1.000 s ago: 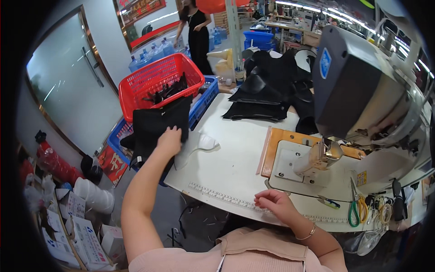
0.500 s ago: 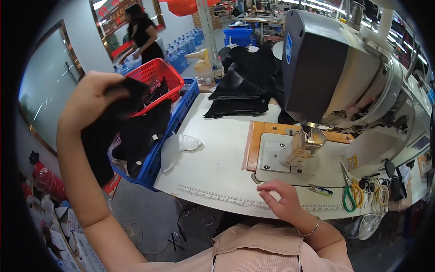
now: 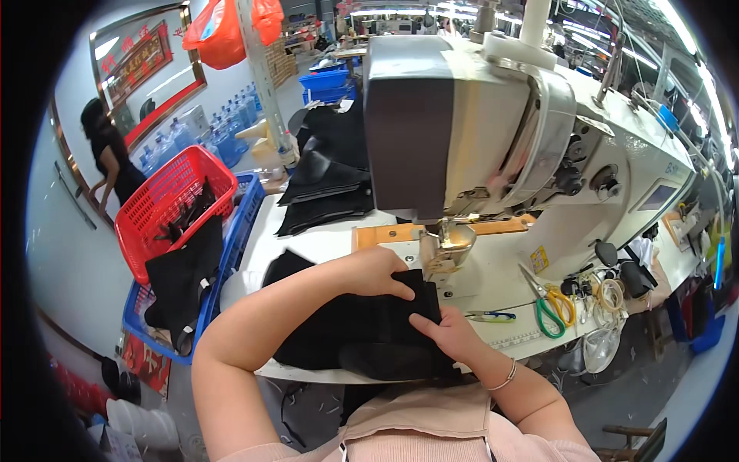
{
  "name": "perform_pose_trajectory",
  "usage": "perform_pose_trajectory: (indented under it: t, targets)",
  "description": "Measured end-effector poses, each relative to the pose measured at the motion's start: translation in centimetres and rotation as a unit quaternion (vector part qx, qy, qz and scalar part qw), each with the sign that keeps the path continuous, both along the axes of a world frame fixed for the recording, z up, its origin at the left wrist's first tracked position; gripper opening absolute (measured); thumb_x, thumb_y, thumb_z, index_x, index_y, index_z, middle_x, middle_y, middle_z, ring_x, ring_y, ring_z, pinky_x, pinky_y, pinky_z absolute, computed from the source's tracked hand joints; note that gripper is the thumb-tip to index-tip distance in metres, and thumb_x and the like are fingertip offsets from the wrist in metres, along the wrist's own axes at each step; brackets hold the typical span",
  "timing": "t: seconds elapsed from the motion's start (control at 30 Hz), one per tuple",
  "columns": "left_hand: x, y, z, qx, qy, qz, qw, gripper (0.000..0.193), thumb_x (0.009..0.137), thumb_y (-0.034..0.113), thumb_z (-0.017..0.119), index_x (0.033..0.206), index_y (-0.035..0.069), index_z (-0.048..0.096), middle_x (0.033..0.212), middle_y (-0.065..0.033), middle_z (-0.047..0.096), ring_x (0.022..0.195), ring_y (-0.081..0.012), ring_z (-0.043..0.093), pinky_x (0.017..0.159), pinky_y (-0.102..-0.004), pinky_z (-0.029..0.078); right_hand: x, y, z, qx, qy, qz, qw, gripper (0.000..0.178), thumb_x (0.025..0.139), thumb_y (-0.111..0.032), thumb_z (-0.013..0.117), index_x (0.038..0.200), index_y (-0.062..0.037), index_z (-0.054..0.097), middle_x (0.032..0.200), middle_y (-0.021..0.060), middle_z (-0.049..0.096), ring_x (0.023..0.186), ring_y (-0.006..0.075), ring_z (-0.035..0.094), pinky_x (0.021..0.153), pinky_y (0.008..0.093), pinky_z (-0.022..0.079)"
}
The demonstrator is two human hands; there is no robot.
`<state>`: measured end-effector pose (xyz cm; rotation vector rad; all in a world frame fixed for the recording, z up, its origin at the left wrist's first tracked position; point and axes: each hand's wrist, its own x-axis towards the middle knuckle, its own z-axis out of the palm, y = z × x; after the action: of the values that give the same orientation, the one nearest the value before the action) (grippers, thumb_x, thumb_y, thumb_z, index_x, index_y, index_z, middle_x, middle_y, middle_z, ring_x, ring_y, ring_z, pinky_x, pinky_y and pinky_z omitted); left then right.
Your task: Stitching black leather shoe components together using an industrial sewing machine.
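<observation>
A black piece of fabric or leather [image 3: 331, 327] lies on the white table, right in front of the sewing machine [image 3: 408, 123]. My left hand [image 3: 377, 273] presses down on its far edge, thumb and fingers closed on the material beside the machine's post [image 3: 443, 250]. At its right edge, my right hand [image 3: 450, 335] grips it, thumb on top and the other fingers largely hidden. Part of the piece hangs over the table's front edge. The needle area is partly hidden behind the machine head.
Left of the table, a red basket [image 3: 173, 204] holding dark pieces rests on a blue crate [image 3: 246, 219]. A stack of black pieces [image 3: 327, 181] lies behind. Green-and-yellow scissors [image 3: 550, 316] and thread snips [image 3: 491, 316] lie to the right. A person [image 3: 112, 158] stands at far left.
My left hand has brought the black piece from above the baskets to the machine. My right hand, previously holding nothing visible, now grips its edge. The view has turned right.
</observation>
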<state>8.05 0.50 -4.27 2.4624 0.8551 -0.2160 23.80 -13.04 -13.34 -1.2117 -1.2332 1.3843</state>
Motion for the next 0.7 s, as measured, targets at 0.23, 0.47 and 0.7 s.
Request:
perform_pose_trajectory:
  t: [0.23,0.47,0.7]
  targets:
    - [1.1,-0.1,-0.1,-0.101,-0.095,0.052,0.989,0.049,0.081,0.045,0.064,0.103,0.001,0.065,0.080,-0.0161,0.064,0.075,-0.0267,0.061,0.071,-0.0368,0.047,2.3,1.3,0.8,0.076,0.092,-0.059,0.991,0.022,0.088,-0.009,0.062,0.108,-0.0002,0.062,0.092,0.0004,0.065,0.081,0.0061,0.057,0.074,0.0212,0.046]
    - [2.0,-0.9,1.1,-0.090,-0.124,0.059,0.986,0.044,0.080,0.041,0.067,0.101,0.003,0.068,0.080,-0.0138,0.067,0.075,-0.0201,0.063,0.073,-0.0313,0.048,3.5,1.4,0.8,0.091,0.074,-0.058,0.991,0.021,0.086,-0.008,0.064,0.106,-0.0003,0.063,0.088,-0.0018,0.065,0.076,0.0034,0.055,0.069,0.0188,0.045]
    - [2.2,-2.3,1.1,-0.044,-0.108,0.083,0.990,0.038,0.078,0.033,0.071,0.098,0.001,0.067,0.080,-0.0150,0.067,0.074,-0.0270,0.063,0.072,-0.0334,0.048,3.6,1.5,0.9,0.080,0.027,-0.077,0.993,0.020,0.086,-0.008,0.065,0.104,0.0004,0.064,0.086,-0.0022,0.065,0.075,0.0034,0.056,0.069,0.0188,0.047]
